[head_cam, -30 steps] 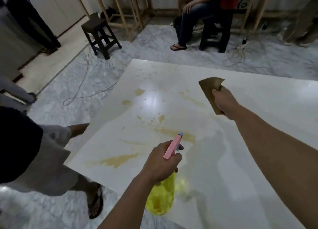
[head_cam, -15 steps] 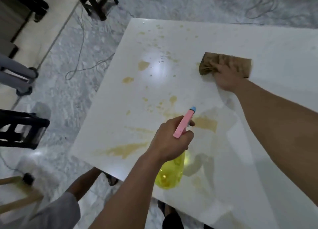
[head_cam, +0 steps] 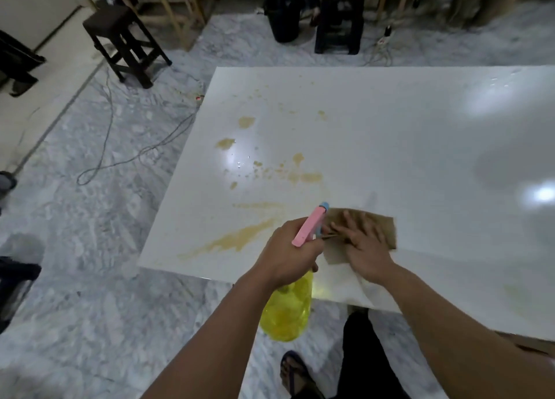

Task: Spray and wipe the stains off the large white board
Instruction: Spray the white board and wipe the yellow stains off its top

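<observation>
Gripping one yellow spray bottle [head_cam: 286, 308] by its pink head, my left hand [head_cam: 286, 254] hangs over the near edge of the one white board [head_cam: 390, 134]. My right hand [head_cam: 365, 248] presses one brown cloth [head_cam: 381, 227] flat with straight fingers. Several yellow-brown stains [head_cam: 234, 239] lie to the left. Two dark stools [head_cam: 126, 41] stand behind.

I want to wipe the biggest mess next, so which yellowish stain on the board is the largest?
The long diagonal streak near the board's near-left corner, left of the spray bottle; the others are smaller blotches.
</observation>
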